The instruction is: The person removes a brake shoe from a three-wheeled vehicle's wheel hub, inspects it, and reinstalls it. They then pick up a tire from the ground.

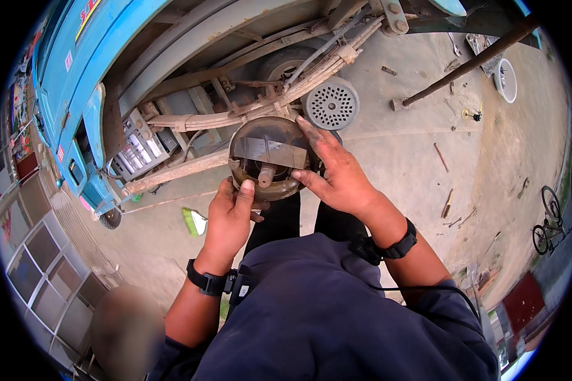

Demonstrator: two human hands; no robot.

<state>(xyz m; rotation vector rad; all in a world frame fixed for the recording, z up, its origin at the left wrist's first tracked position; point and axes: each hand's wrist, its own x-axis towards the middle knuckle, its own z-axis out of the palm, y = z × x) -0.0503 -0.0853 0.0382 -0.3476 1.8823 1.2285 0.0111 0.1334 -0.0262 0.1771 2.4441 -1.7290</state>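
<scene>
A round, greasy metal housing (248, 176) with a protruding spindle (266, 173) is in front of me, below the rusty leaf spring (190, 122). A flat grey metal plate (270, 152) lies across its face. My left hand (232, 216) grips the housing's lower-left edge, thumb on the front, fingers partly behind it. My right hand (337, 171) holds its right side, index finger along the upper rim and thumb tip by the right end of the plate. A perforated round metal cover (332, 103) sits on the ground behind the housing.
A blue truck (76, 70) with exposed undercarriage fills the upper left. A long rusty bar (464, 63), white basin (505, 81) and scattered tools (447, 203) lie rightward. A green-bristled broom (194, 220) is left of my legs, a bicycle (545, 225) far right, a blurred person (126, 330) lower left.
</scene>
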